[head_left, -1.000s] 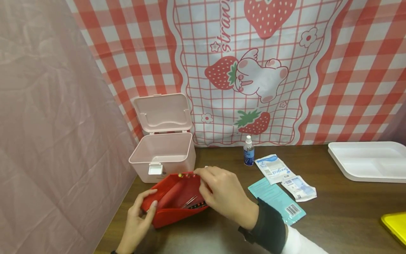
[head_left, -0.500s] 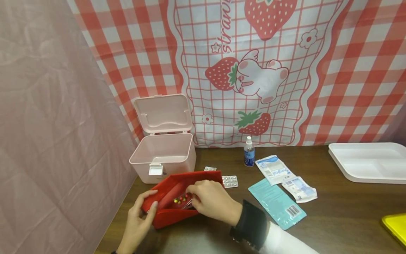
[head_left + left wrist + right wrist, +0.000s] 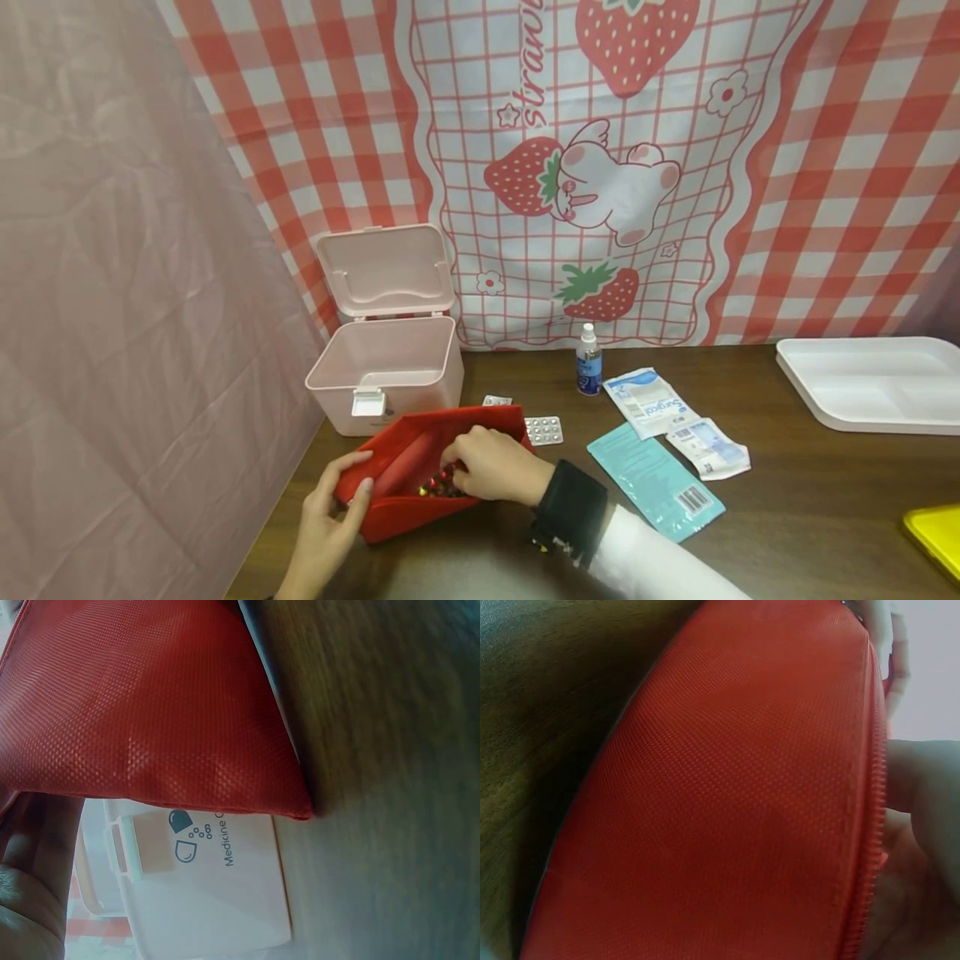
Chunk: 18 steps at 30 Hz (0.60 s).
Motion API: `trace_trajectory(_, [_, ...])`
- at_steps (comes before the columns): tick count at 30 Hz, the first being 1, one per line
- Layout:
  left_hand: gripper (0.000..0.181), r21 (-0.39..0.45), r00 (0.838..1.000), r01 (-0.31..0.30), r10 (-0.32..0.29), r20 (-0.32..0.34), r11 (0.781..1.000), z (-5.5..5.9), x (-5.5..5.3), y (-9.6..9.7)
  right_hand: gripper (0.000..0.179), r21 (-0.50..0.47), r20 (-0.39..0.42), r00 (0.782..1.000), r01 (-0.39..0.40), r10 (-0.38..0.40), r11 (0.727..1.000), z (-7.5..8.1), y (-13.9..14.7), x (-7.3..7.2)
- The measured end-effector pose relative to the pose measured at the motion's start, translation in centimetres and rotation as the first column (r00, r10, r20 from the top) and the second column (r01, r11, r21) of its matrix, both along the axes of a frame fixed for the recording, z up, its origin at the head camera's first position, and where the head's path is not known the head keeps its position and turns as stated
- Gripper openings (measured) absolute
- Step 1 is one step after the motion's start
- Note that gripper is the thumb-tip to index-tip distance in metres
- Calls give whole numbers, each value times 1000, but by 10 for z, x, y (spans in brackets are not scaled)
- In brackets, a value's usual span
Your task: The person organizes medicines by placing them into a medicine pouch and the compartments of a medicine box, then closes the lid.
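Since the frame from a second ago, the right hand (image 3: 491, 467) has shifted from the far rim of the red woven-fabric zip pouch (image 3: 412, 518) into its mouth, and the small glossy red and yellow-green round pieces (image 3: 427, 487) now sit lower, inside the pouch. One silver blister pack with rounded pockets (image 3: 545, 431) shows beyond the right end of the pouch, no longer covered by the hand.

Left hand (image 3: 326, 512): grips the pouch's left end, thumb on the near side. Right hand: fingers bent down inside; whether they pinch any piece cannot be told, as the tips are hidden.

Location: the pouch stands at the near edge of the brown wood-grain table (image 3: 825, 500), in front of the open pale-pink plastic box (image 3: 408, 398); contact between the two cannot be confirmed. Its zip (image 3: 877, 802) is undone.

Step in hand, as judged: settling the pieces inside the pouch. The next move appears to call for withdrawing the right fingers without dragging the pieces out, while the left grip keeps the mouth wide.
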<state>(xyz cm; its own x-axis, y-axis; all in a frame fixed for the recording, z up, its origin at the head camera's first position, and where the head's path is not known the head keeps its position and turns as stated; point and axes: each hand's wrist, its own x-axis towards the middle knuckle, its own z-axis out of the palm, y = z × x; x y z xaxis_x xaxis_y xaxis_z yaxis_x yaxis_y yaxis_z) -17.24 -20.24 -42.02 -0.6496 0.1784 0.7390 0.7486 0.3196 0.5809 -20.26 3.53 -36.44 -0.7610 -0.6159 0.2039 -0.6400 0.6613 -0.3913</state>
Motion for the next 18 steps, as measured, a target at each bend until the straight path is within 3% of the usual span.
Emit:
trace_trajectory(9, [41,-7,1000,-8,8,27,1000,-1,0,0,12,63,40,999,-7,5,998,0,0,-1])
trace_trajectory(18, [42,-11,1000,-8,8,7,1000,-2,-1,0,14,157,-24,1000,8,-4,988,0,-2,2])
